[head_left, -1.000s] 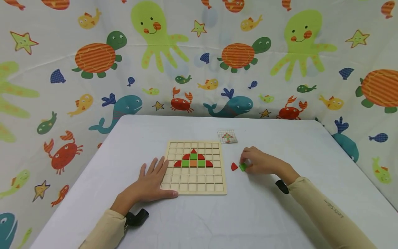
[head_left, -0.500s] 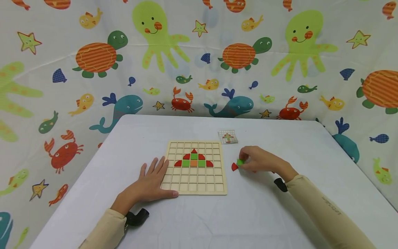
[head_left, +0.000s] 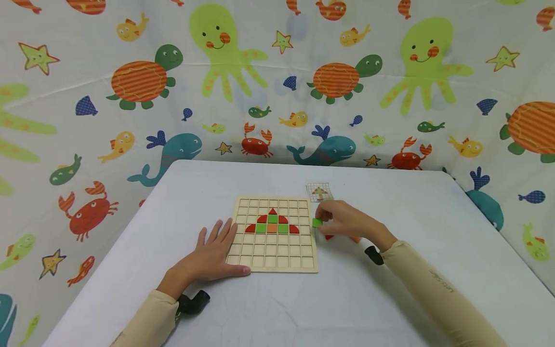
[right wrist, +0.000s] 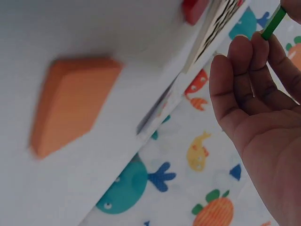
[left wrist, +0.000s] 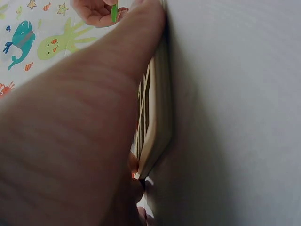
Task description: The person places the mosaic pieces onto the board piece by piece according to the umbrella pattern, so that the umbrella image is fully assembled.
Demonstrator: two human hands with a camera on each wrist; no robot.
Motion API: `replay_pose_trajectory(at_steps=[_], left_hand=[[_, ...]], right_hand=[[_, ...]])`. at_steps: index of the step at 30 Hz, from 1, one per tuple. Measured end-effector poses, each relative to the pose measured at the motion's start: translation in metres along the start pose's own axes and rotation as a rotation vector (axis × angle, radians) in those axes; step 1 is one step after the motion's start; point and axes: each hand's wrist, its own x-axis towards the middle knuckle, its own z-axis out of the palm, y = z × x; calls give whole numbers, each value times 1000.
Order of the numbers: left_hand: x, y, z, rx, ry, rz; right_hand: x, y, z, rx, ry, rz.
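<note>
Green tile (head_left: 317, 222) pinched in grip of right hand (head_left: 342, 221) near grid board (head_left: 270, 250); left hand (head_left: 208, 259) released, fingers spread at its left edge.

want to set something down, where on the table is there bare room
Bare table: near side of the board; left of the board, beyond the left hand; right of the card, beyond the right hand. Crowded: just right of the board, with that hand, green tile, red piece and orange piece.

High head view, forward and down, plus 2 low, sideways wrist close-ups, green tile (head_left: 317, 222) in all 3.
</note>
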Motion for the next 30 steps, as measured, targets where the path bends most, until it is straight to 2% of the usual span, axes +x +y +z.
replay_pose_trajectory(at_steps=[7,17,23,30], left_hand=[[1,0,1,8,-9,-3],[0,1,-1,0,-10,-7],[1,0,-1,4,-10,-7],[3,-3,5,13,3,-2]], right_hand=[[20,-17,10,4,-34,-56],[50,-46,25,-75,-102,-174],[65,-65,30,-111,-146,-207],[76,-73,38,-118,-190,-214]])
